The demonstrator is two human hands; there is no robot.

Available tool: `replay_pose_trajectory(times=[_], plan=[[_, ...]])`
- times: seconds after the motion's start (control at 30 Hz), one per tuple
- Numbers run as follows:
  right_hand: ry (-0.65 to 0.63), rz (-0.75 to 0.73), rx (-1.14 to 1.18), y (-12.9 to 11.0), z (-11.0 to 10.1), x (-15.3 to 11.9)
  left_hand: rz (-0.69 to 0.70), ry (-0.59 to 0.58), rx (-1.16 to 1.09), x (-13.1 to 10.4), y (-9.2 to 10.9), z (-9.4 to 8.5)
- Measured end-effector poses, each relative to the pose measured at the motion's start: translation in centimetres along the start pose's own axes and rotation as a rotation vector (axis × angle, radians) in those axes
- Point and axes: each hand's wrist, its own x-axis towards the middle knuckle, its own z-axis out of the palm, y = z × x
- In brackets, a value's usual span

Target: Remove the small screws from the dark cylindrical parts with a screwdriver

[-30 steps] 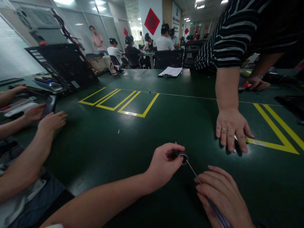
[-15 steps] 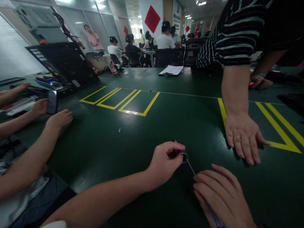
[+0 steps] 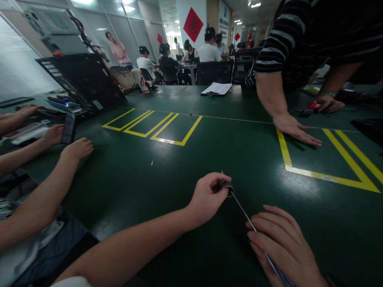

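Observation:
Between thumb and fingers, my left hand [image 3: 209,199] grips a small dark metal ring [image 3: 228,188] above the green table [image 3: 143,179]. A thin metal rod [image 3: 243,212] passes through or beside the ring, its tip showing just past my left fingers. The rod runs down to the lower right, where my right hand [image 3: 281,243] is closed around its thicker, bluish handle [image 3: 279,275]. The palm side of my right hand is hidden.
Yellow tape outlines [image 3: 167,141] mark the table. At the right a person's hand [image 3: 291,125] lies near more tape; their other hand holds a red object [image 3: 314,106]. Arms and a phone [image 3: 68,128] are at the left. A clipboard [image 3: 216,88] lies at the back.
The person's hand at the right has moved back and away from me, uncovering a tape corner. More of the rod shows between my hands. My left hand has shifted slightly up.

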Motion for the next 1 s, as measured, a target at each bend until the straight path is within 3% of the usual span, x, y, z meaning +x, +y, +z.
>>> replay_pose_trajectory(times=[0.2, 0.43, 0.6, 0.83, 1.0], plan=[[-0.09, -0.035, 0.005, 0.2, 0.4, 0.2, 0.053, -0.021, 0.111, 0.7, -0.7, -0.5], [-0.153, 0.063, 0.028, 0.1, 1.4, 0.2, 0.222, -0.015, 0.739, 1.2, -0.4, -1.7], [-0.191, 0.113, 0.045, 0.1, 1.9, 0.0, 0.349, -0.126, 1.016, 1.6, 0.9, -2.1], [-0.166, 0.157, 0.086, 0.2, 1.8, 0.4, 0.398, -0.349, 1.075, 2.6, 0.9, -2.9], [-0.044, 0.238, 0.215, 0.4, 0.3, 0.3, 0.33, -0.301, 0.899, 2.9, 0.7, -3.1]])
